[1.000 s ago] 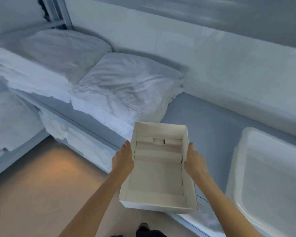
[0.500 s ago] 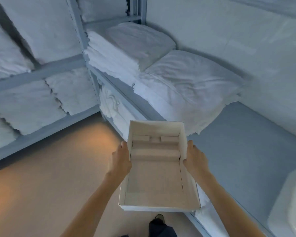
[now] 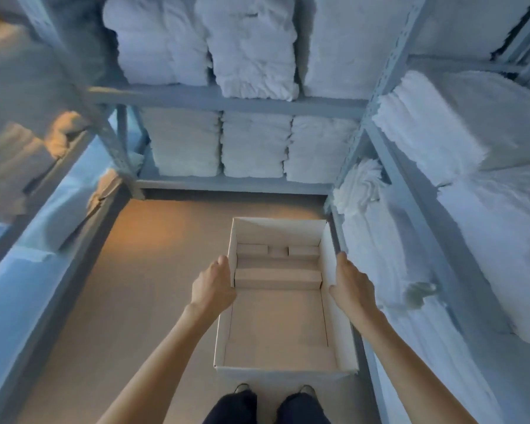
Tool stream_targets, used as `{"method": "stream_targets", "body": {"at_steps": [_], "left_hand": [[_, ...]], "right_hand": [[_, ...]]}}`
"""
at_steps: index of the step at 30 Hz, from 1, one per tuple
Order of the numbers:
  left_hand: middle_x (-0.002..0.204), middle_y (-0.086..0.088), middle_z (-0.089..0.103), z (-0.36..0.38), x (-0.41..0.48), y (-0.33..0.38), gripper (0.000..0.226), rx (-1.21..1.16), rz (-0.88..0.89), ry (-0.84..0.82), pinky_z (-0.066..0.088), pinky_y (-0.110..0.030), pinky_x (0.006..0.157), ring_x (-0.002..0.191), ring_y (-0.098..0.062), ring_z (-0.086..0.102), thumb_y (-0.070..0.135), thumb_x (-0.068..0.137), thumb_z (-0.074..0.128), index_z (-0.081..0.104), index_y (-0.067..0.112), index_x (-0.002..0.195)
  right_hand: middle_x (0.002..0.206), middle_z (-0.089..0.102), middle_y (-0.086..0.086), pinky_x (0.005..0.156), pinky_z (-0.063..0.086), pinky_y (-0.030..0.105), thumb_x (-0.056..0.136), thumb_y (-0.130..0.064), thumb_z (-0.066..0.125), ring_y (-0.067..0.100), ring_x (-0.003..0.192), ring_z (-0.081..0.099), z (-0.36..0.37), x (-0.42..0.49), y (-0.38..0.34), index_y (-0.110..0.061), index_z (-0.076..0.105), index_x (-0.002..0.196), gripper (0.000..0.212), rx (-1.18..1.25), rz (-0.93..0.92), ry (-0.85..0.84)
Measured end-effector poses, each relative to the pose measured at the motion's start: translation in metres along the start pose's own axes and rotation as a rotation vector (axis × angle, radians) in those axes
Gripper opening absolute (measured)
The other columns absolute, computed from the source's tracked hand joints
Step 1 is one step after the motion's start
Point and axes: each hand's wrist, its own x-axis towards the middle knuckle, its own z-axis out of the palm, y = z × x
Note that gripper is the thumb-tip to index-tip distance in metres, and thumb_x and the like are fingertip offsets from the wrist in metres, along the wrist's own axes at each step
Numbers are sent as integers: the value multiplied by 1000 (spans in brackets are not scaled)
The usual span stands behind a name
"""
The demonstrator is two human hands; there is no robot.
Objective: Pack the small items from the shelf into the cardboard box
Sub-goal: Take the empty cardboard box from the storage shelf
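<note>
Gripping with left hand (image 3: 215, 288) and right hand (image 3: 349, 286) the empty cardboard box (image 3: 277, 231) by opposite walls, holding it level, mouth up, ready for loading.

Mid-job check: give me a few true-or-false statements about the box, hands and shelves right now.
1. The left hand and right hand each grip a side wall of the cardboard box. True.
2. Small items lie in the box. False: only its own folded flaps show inside.
3. The box rests on a shelf. False: it is held over the floor.
4. Folded white linens fill the shelf ahead. True.
</note>
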Motion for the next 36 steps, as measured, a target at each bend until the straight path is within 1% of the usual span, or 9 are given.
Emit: {"method": "stream_targets", "body": {"at_steps": [3,5,9,13,16,19,28,32,36], "left_hand": [[81,-3,44,-12,-8,-47,27,-53,-138,56,36,-32,58,87,-34,58,4,77,53,31,13,89],[82,-3,45,-20,-15,-73,26,-74,-228,97,35,-32,58,86,-34,58,6,77,54,31,13,88],[90,-7,57,-34,-27,-113,25,-93,-394,162,36,-31,57,84,-31,57,8,77,56,34,12,87],[104,-9,58,-46,-33,-140,23,-86,-510,227,42,-31,69,98,-28,51,10,75,59,45,10,94],[107,-8,57,-55,-32,-152,28,-37,-601,253,42,-30,78,101,-26,49,15,76,61,47,11,99],[104,-6,56,-67,-28,-159,25,-48,-696,290,42,-30,77,98,-25,48,17,75,61,44,13,94],[91,-5,54,-88,-34,-175,27,-168,-912,445,35,-29,65,80,-22,41,9,74,56,32,15,85],[95,-5,57,-93,-46,-195,27,-178,-1002,452,37,-31,63,82,-23,45,9,76,56,32,16,87],[99,-6,58,-94,-57,-223,25,-216,-1040,462,42,-32,66,93,-27,53,9,76,55,37,14,92]], "right_hand": [[95,62,10,46,35,24,88,-6,55,25,72,64,2,18,-52,-7,34,126,44,-12,-186,-5],[99,62,11,54,46,30,87,-5,55,28,77,66,1,30,-85,-6,34,124,42,-17,-279,-45],[100,60,12,59,42,33,85,-3,54,34,81,64,-2,53,-144,-7,36,113,34,-17,-436,-97],[99,61,12,59,38,29,83,-2,56,31,81,63,-3,76,-193,-11,35,98,27,-28,-610,-93],[86,56,8,55,35,28,83,-1,57,26,68,53,-7,97,-225,-14,25,89,35,-17,-718,-97],[73,42,1,46,27,24,84,-1,56,23,64,45,-15,117,-255,-15,24,90,36,-41,-822,-85],[93,62,8,55,35,29,83,-2,57,27,74,60,-26,144,-335,-12,34,96,28,-37,-1074,-105],[81,53,4,43,27,22,84,-4,58,22,63,50,-17,137,-373,-11,39,105,29,-68,-1160,-114],[78,46,4,41,22,23,83,-2,55,23,63,46,-6,128,-413,-15,29,93,31,-80,-1218,-150]]}}
